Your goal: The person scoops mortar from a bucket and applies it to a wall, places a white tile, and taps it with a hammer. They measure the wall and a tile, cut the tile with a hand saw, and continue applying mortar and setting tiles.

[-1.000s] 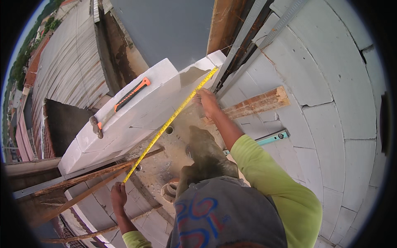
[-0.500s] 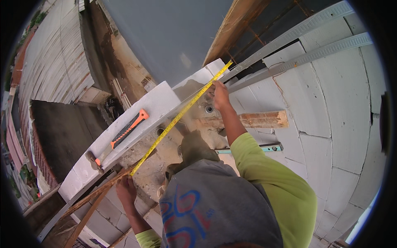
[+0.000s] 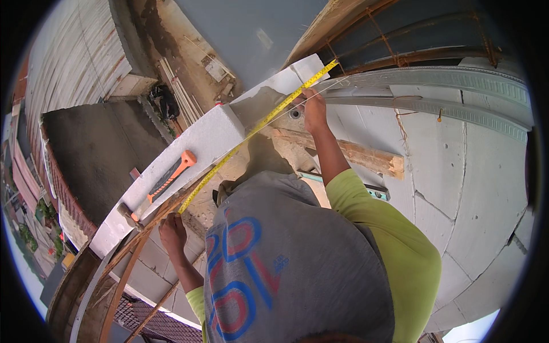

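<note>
A yellow tape measure blade (image 3: 246,138) stretches slantwise along the edge of a white block wall (image 3: 214,134). At its lower left end my left hand (image 3: 172,233) is closed, with the end of the blade at its fingertips. Farther up, my right hand (image 3: 314,112) pinches the blade by its lower edge, and the tape's far end sticks out past it over the block. On the wall top, left of the blade, lies a hammer (image 3: 167,180) with an orange and black handle.
Long ridged metal channels (image 3: 446,80) run off to the right above pale block walling (image 3: 452,171). A wooden plank (image 3: 366,153) and a teal spirit level (image 3: 377,193) lie right of my body. Wooden strips (image 3: 117,286) cross at lower left. Rusty rebar (image 3: 383,37) shows at the top.
The view has tilted and shifted, so the wall and channels appear at a different angle. Both hands remain at the stretched tape, with the right hand slightly higher in view. The hammer stays on the wall.
</note>
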Demonstrator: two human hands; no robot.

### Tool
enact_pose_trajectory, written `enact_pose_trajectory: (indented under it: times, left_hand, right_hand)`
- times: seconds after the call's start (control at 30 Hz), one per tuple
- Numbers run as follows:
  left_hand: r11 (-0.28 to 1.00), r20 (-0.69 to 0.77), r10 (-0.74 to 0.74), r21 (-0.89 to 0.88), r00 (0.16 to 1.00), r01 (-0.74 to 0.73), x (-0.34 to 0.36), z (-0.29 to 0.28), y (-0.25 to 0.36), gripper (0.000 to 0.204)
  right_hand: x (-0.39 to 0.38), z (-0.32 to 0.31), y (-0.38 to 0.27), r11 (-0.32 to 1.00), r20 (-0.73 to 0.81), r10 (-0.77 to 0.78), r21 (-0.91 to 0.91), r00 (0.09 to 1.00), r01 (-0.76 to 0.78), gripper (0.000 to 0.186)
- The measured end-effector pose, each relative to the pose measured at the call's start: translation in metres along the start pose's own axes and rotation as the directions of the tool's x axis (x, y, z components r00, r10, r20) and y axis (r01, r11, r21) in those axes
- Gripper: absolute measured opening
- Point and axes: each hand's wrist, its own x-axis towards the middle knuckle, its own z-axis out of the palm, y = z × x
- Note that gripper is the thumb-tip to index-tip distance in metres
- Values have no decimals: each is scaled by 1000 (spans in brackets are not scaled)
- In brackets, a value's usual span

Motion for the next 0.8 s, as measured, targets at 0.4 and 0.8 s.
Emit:
enact_pose_trajectory:
  times: [0.4,0.8]
  left_hand:
    - [998,-75,-61,4,995,61,16,-15,12,28]
    - [999,-59,13,38,998,-11,31,-17,-9,26]
  right_hand:
    - [18,-1,2,997,-23,-80,-21,997,79,19]
    - [24,2,7,996,-48,-90,15,995,91,19]
